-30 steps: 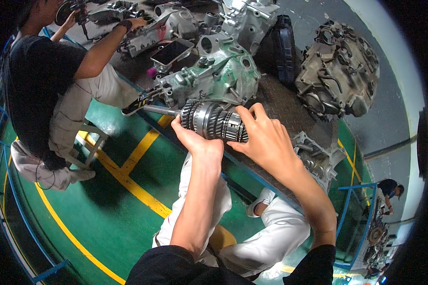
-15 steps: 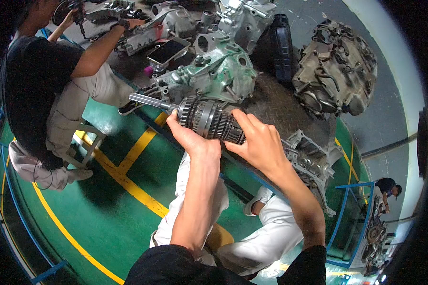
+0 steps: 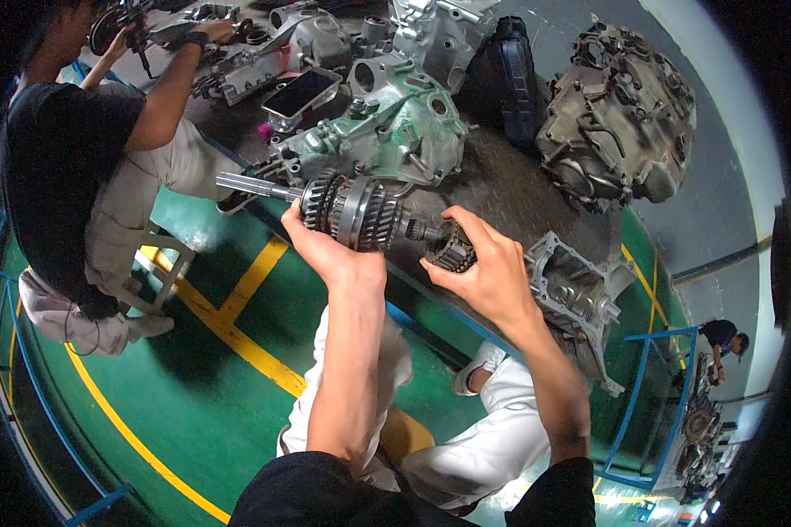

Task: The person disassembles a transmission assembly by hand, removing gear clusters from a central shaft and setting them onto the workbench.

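Note:
My left hand is closed around a steel gear shaft, whose splined end points to the left. Its toothed gears and smooth ring sit above my palm, and part of the shaft's underside is hidden by the hand. Between the thumb and fingers of my right hand is a dark gear, off the right end of the shaft. The bare, thinner shaft end points toward it. Just beyond the shaft, a silver gearbox housing with green stains lies on the dark workbench.
A phone rests among metal housings. To the right are a large dirty gearbox and an open silver casing. A black case stands between. At the left, a co-worker in a black shirt handles parts; a stool is nearby.
My right hand has drawn the dark gear off the shaft's right end, baring the thinner section. My left hand and the shaft have shifted slightly left. The co-worker's arm has moved as well.

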Demonstrator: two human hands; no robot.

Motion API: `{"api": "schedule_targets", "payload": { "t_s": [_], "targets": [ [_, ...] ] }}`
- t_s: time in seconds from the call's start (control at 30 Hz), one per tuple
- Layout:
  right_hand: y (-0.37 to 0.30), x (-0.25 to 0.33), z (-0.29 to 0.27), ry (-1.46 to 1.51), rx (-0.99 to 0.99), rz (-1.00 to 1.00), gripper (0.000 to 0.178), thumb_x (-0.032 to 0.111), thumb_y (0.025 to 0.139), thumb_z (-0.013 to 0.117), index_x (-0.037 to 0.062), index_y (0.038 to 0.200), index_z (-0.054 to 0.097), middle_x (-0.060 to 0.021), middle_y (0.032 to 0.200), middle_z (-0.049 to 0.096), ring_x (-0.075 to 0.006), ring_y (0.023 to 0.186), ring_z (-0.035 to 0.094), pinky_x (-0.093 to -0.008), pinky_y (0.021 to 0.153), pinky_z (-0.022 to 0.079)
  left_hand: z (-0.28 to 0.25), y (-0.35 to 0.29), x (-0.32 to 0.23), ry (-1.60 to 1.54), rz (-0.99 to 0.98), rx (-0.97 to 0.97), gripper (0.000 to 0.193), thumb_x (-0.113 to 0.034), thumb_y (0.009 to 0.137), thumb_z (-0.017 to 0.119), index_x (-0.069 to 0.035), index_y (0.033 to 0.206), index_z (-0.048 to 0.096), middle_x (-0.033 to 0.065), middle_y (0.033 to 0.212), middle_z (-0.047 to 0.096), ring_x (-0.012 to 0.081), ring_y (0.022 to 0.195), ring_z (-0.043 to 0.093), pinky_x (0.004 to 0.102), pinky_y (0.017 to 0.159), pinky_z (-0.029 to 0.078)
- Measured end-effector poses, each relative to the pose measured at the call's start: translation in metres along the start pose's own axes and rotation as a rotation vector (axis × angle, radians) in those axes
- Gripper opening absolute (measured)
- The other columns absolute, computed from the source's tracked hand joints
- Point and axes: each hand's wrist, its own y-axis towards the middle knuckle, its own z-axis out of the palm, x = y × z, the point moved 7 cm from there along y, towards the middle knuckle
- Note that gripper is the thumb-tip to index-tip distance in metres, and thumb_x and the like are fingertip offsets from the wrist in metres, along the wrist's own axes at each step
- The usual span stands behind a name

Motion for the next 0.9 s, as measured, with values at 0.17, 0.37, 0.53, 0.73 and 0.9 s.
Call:
{"api": "schedule_targets", "payload": {
  "t_s": [0.17, 0.37, 0.53, 0.73, 0.9],
  "targets": [
    [-0.002, -0.007, 0.0, 0.18, -0.048, 0.008, 0.062, 0.026, 0.07, 0.087, 0.0079, 0.124, 0.061, -0.017, 0.109, 0.07, -0.0333, 0.094, 0.072, -0.0401, 0.082, 0.058, -0.004, 0.006, 0.006, -0.032, -0.045, 0.027, 0.038, -0.04, 0.092, 0.048, -0.008, 0.099, 0.067, 0.0081, 0.096, 0.071, 0.0263, 0.087, 0.068, 0.0427, 0.083, 0.056],
    [-0.012, -0.022, -0.008, 0.341, -0.103, -0.022, 0.066, 0.018, 0.066, 0.09, 0.0079, 0.124, 0.06, -0.0124, 0.111, 0.07, -0.0237, 0.099, 0.07, -0.0353, 0.09, 0.054, -0.009, 0.008, 0.016, -0.088, -0.125, 0.006, 0.037, -0.038, 0.088, 0.049, -0.007, 0.096, 0.067, 0.0104, 0.096, 0.071, 0.0294, 0.087, 0.068, 0.0461, 0.083, 0.057],
    [-0.027, -0.042, -0.012, 0.552, -0.121, 0.024, 0.071, 0.012, 0.069, 0.09, 0.0071, 0.129, 0.052, -0.0102, 0.12, 0.062, -0.0196, 0.108, 0.063, -0.0334, 0.096, 0.05, -0.005, 0.005, 0.015, -0.057, -0.138, 0.007, 0.04, -0.042, 0.086, 0.048, -0.008, 0.1, 0.067, 0.0117, 0.096, 0.07, 0.033, 0.088, 0.067, 0.0519, 0.087, 0.056],
    [-0.035, -0.049, -0.017, 0.923, -0.181, 0.11, 0.078, 0.009, 0.075, 0.087, 0.0079, 0.137, 0.04, -0.0035, 0.113, 0.056, -0.0119, 0.103, 0.057, -0.0276, 0.093, 0.047, -0.012, 0.014, 0.009, -0.018, -0.148, -0.048, 0.041, -0.041, 0.086, 0.047, -0.009, 0.1, 0.068, 0.0121, 0.1, 0.071, 0.0343, 0.09, 0.067, 0.0563, 0.091, 0.055],
    [-0.042, -0.061, -0.023, 0.995, -0.249, 0.15, 0.077, 0.01, 0.076, 0.086, 0.0087, 0.137, 0.04, -0.0017, 0.107, 0.056, -0.0114, 0.1, 0.056, -0.0275, 0.091, 0.047, -0.013, 0.014, 0.005, -0.022, -0.178, -0.008, 0.043, -0.039, 0.084, 0.047, -0.007, 0.102, 0.068, 0.0144, 0.101, 0.07, 0.0348, 0.093, 0.067, 0.0542, 0.09, 0.055]
  ]
}}
